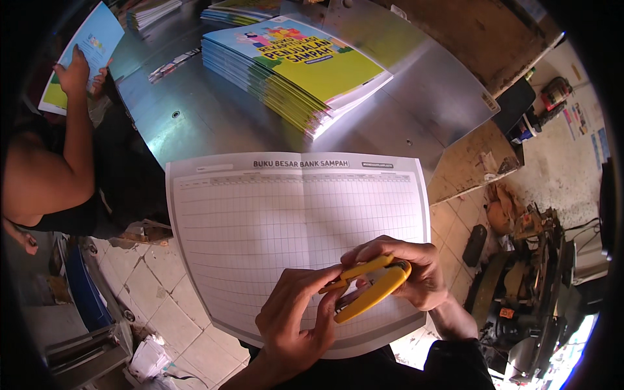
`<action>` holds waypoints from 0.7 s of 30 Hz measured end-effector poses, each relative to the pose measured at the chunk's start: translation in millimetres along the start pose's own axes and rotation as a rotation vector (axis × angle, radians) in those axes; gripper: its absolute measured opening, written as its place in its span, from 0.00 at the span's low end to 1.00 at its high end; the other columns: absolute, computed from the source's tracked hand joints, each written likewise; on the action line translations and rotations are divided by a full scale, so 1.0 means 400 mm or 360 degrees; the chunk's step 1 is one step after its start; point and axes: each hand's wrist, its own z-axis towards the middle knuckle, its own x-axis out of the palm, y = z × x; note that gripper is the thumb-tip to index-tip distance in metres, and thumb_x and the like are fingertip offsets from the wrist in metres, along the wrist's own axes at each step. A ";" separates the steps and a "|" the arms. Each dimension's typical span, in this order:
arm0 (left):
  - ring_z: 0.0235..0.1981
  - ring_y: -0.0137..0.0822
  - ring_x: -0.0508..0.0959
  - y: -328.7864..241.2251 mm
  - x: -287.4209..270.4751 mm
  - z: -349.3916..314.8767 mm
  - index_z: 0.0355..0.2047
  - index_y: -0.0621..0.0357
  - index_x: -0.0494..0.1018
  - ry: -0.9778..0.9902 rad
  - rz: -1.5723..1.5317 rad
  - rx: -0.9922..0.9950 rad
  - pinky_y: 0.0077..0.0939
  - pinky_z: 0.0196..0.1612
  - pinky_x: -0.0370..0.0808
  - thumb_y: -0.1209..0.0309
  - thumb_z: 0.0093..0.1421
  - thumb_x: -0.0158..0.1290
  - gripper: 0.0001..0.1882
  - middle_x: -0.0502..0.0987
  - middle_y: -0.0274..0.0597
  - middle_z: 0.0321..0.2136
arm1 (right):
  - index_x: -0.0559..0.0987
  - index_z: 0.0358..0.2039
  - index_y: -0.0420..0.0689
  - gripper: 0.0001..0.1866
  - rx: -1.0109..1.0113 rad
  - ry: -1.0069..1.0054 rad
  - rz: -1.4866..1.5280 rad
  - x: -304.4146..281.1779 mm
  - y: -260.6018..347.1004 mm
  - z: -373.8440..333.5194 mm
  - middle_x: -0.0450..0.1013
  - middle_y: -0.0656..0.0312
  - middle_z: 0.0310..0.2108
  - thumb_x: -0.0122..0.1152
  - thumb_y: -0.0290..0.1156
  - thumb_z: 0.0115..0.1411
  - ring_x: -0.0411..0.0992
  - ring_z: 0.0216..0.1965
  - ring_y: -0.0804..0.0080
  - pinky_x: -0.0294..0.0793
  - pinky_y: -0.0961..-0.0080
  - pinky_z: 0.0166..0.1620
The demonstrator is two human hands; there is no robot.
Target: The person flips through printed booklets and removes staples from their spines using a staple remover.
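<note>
A yellow stapler (pixel 372 300) is spread apart at its hinge, held above a large open booklet (pixel 244 227) with a printed ruled grid. My right hand (pixel 419 276) is closed around the stapler's hinge end. With thumb and fingers, my left hand (pixel 289 318) grips the other end, where the upper and lower arms part. What lies between those fingertips is mostly hidden. The booklet's far edge lies over the near edge of the metal table, and its near edge reaches towards my body. A fold runs down its middle.
On the metal table (pixel 188 130) stands a thick stack of blue and green booklets (pixel 286 71). More booklets (pixel 153 13) lie at the far edge. At the left, another person's hands (pixel 75 71) hold a blue booklet (pixel 101 32). Dark machinery (pixel 520 279) stands on the right over a tiled floor.
</note>
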 end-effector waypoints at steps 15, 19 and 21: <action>0.36 0.39 0.83 -0.038 -0.024 -0.010 0.44 0.66 0.77 0.0091 0.0038 0.0064 0.25 0.34 0.76 0.87 0.54 0.58 0.16 0.83 0.48 0.37 | 0.79 0.54 0.38 0.30 -0.0505 -0.0124 -0.0442 0.026 -0.019 0.009 0.80 0.44 0.42 0.74 0.16 0.47 0.81 0.43 0.51 0.82 0.59 0.46; 0.31 0.36 0.80 -0.029 -0.024 -0.011 0.48 0.67 0.76 0.0084 0.0106 0.0128 0.26 0.33 0.75 0.87 0.55 0.57 0.19 0.82 0.47 0.35 | 0.80 0.52 0.36 0.28 -0.0469 -0.0274 -0.0383 0.048 -0.023 0.004 0.81 0.46 0.41 0.69 0.11 0.47 0.81 0.42 0.54 0.81 0.61 0.47; 0.30 0.35 0.78 -0.021 -0.025 -0.012 0.52 0.69 0.74 0.0098 0.0111 0.0155 0.28 0.31 0.74 0.88 0.55 0.56 0.22 0.81 0.48 0.33 | 0.80 0.51 0.36 0.27 -0.0430 -0.0299 -0.0362 0.052 -0.026 0.005 0.81 0.47 0.41 0.66 0.09 0.47 0.81 0.42 0.54 0.81 0.62 0.47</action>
